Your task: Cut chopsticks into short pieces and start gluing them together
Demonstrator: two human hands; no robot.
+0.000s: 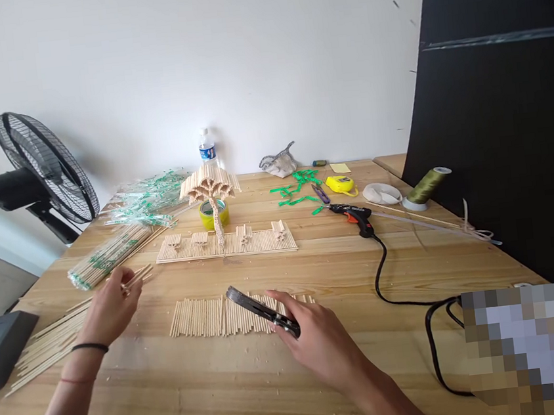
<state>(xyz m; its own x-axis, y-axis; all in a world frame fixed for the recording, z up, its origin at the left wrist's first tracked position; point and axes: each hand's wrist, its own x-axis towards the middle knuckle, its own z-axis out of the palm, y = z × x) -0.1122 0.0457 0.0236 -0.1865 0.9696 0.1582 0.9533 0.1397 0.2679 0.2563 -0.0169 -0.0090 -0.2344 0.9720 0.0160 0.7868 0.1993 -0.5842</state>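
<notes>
Nearest the camera, the right hand (315, 335) has its grip wrapped round dark pliers (259, 307), over a row of short sticks (199, 318) mid-worktop (203, 400). To their left, nearer the worktop's left edge, the left hand (117, 298) pinches a few thin sticks (141, 274), their long axis slanting far right, tips well apart from the pliers' head. At the far edge, a bottle (207, 151) wears a blue label, its writing too small to read.
</notes>
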